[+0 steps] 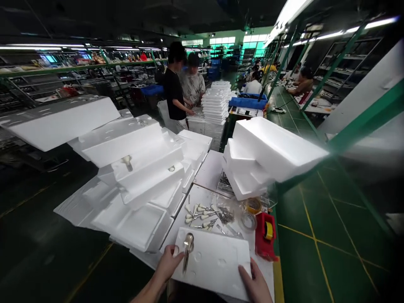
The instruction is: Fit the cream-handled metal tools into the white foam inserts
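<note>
A white foam block (217,265) with shallow recesses lies at the front of the workbench, between my two hands. My left hand (169,264) grips its left edge, fingers curled over the side. At the right edge my right hand (255,281) closes on the block, thumb on top. Near the left end of the block, a shiny metal piece (188,246) with a rounded head and a thin stem rests in a recess. Just beyond the block lie several small pieces (202,215) with cream-coloured heads and metal stems, beside clear plastic bags (225,212).
Stacked foam trays (142,223) lean along the left. More foam boxes (268,155) rise at the back right. Tape rolls (249,221) and a red tape dispenser (265,235) sit by the bench's right edge. Two people (176,92) stand farther back near a tall foam stack (216,103).
</note>
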A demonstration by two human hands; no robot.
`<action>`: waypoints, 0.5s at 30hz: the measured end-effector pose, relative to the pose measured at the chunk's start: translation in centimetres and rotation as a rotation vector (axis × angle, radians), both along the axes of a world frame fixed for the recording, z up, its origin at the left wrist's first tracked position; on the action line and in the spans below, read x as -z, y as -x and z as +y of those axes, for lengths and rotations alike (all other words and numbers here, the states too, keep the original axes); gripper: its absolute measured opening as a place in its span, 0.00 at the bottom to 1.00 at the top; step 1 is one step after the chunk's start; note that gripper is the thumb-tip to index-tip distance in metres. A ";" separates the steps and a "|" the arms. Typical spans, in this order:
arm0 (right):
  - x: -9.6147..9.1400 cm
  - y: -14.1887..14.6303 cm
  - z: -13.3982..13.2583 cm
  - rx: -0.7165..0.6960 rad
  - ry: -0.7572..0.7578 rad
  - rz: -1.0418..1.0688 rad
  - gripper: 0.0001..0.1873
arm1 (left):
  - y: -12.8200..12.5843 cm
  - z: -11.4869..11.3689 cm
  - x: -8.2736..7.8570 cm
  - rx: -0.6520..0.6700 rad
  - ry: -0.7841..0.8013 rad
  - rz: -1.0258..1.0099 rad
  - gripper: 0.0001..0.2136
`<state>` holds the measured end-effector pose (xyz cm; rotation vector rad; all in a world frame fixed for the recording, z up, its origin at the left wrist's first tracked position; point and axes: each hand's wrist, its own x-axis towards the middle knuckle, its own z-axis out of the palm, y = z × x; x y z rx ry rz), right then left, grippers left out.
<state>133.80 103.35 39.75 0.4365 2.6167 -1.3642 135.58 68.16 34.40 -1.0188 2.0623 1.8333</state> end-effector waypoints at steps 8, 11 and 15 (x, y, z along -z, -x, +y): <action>-13.2 11.6 -2.9 -0.454 0.058 0.216 0.39 | 0.5 0.4 -5.6 -0.212 -0.692 0.062 0.37; -14.9 16.4 -6.7 -0.493 0.122 0.271 0.30 | 1.6 1.0 -5.4 -0.339 -0.755 0.059 0.33; -12.9 21.8 -11.4 -0.328 0.094 0.400 0.23 | 4.7 2.7 -2.8 -0.470 -0.888 0.097 0.27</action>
